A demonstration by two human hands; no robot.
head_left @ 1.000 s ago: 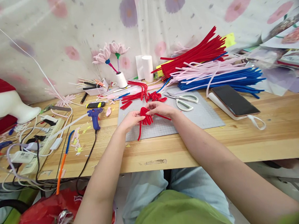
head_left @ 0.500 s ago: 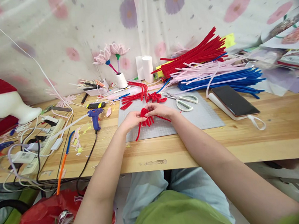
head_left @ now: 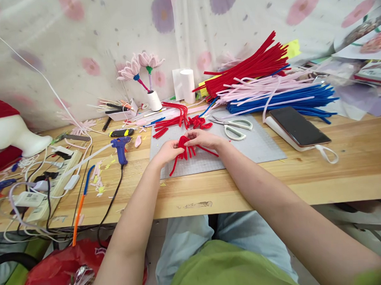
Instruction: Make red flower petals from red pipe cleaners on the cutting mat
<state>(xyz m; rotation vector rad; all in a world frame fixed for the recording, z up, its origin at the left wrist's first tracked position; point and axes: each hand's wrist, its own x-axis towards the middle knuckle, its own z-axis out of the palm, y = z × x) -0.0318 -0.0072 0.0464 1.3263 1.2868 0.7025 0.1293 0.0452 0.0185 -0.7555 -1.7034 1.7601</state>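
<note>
Left hand [head_left: 167, 151], right hand [head_left: 203, 138]: both pinched shut on one red pipe-cleaner bundle [head_left: 184, 148], fingertips meeting at its looped top. Held just above grey cutting mat [head_left: 258, 149], near mat's left-hand half; bare mat to the right, front edge of wooden table [head_left: 341, 176] near the wrists. Scissors [head_left: 233, 128] just beyond right hand; blue glue gun [head_left: 121, 146] apart to the left. Bundle: fuzzy, bright red, several loops gathered, two loose stems trailing down-left and right onto mat.
</note>
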